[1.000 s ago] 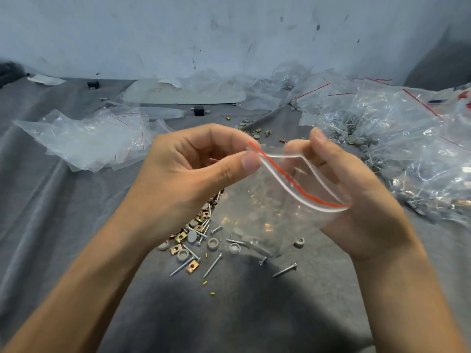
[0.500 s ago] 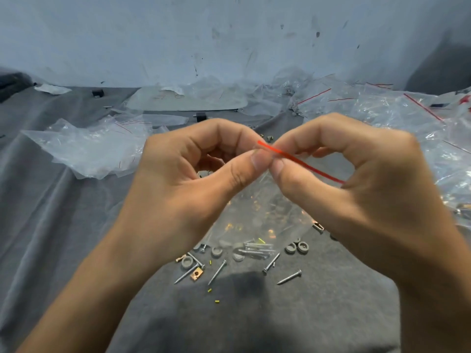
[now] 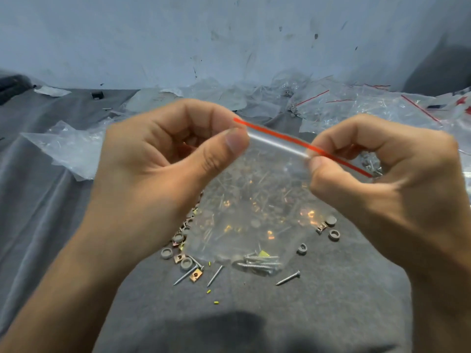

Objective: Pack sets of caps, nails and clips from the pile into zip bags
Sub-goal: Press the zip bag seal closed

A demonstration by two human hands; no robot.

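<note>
Clear zip bag (image 3: pixel 254 212), red strip (image 3: pixel 280 137) on top, a few nails (image 3: pixel 260 263) in its bottom, held above the pile (image 3: pixel 188 253) mid gray cloth (image 3: pixel 280 314). Left hand (image 3: pixel 163 159) pinches the strip's left end. Right hand (image 3: pixel 382 179) pinches it too, and it's slid further right than half a second ago.

No legible text, label, brand, number or sign is showing in this view. The zip bag (image 3: pixel 254 200) is displaying only a plain red strip (image 3: pixel 280 138) along its seal, with no printing on the film. A red-and-white item (image 3: pixel 462 101) at the far right edge is appearing too small and blurred for reading.
</note>
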